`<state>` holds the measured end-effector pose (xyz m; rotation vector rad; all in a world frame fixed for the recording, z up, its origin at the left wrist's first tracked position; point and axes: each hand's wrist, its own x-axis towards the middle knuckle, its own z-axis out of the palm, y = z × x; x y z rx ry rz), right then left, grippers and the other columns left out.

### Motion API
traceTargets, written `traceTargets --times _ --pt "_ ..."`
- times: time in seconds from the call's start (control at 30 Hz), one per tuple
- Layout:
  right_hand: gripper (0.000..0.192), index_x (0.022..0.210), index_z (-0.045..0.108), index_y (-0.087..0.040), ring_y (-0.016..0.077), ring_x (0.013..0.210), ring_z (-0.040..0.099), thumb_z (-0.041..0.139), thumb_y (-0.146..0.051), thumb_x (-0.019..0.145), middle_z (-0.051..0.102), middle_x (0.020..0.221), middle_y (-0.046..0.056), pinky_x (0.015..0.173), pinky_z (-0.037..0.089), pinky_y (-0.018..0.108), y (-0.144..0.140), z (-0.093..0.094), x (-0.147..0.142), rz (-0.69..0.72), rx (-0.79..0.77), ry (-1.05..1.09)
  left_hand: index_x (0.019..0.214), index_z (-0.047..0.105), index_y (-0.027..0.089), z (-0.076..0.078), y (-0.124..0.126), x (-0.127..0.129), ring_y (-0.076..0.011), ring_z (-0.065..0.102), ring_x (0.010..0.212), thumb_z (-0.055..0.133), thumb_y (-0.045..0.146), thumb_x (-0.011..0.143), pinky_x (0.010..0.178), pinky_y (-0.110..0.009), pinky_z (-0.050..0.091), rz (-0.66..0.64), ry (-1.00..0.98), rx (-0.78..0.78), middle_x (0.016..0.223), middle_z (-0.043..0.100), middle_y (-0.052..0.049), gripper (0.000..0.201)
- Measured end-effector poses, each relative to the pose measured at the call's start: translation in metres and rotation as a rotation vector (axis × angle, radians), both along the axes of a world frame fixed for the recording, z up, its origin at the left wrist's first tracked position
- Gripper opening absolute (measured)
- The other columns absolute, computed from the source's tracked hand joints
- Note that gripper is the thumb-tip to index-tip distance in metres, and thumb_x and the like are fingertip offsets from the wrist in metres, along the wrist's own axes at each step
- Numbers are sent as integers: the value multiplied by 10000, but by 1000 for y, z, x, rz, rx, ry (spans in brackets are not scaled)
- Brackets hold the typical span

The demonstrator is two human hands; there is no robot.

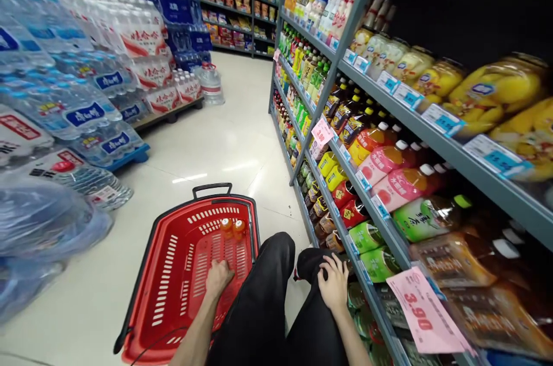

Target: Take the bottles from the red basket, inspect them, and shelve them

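Note:
My left hand (219, 277) reaches down into a red shopping basket (167, 251) on the floor. Its fingers look curled together, and whatever may be inside them is hidden. Two small orange bottles with white caps (232, 229) stand at the basket's far end, apart from that hand. On my right knee rests my right hand (333, 282), palm down, with its fingers apart and nothing in them. The black basket handle (211, 187) sticks out at the far rim.
Grey store shelves (389, 83) run close along my right, holding drink bottles (391, 164) and jars of yellow fruit (492, 86). A pink price tag (425, 311) juts out near my right arm. Stacked water packs (86, 106) and plastic-wrapped goods (47, 219) line the left side.

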<state>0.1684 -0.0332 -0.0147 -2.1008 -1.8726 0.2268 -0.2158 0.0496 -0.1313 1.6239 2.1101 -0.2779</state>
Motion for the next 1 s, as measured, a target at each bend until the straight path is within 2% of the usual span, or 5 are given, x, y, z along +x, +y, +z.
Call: traceTargets --times 0.33,0.57,0.83,0.9,1.0 --pt "278 1011 752 -198 311 1474 460 482 -194 945 688 1372 87 1288 119 623 -6 -1 -6 3 49 38 1050 672 139 156 19 36 -308 688 1002 410 285 973 728 -358 468 30 -68 232 1232 599 -173 310" --pt "281 1007 752 -190 312 1483 448 474 -200 969 705 1335 80 1302 96 611 -15 6 -13 -9 61 86 918 672 168 236 16 93 -285 678 934 479 265 940 733 -356 433 -148 -146 434 1081 625 -120 217" --pt "607 1404 602 -192 308 1355 585 727 -375 839 702 1323 106 1331 131 577 -22 18 -24 52 64 268 894 648 197 279 -33 177 -253 673 867 560 180 850 761 -367 436 -473 -335 485 1052 626 -131 100" --pt "771 1475 538 -186 309 1323 611 771 -375 765 676 1368 118 1292 294 534 -26 15 -32 91 93 332 876 619 208 281 -45 192 -257 668 877 568 188 850 772 -376 438 -505 -436 457 1056 628 -139 60" --pt "507 1309 647 -177 277 1148 689 663 -328 826 719 1232 122 1018 564 399 -32 5 -44 65 183 467 828 526 230 282 -64 211 -254 651 867 580 186 816 794 -380 445 -546 -626 366 1000 629 -125 71"
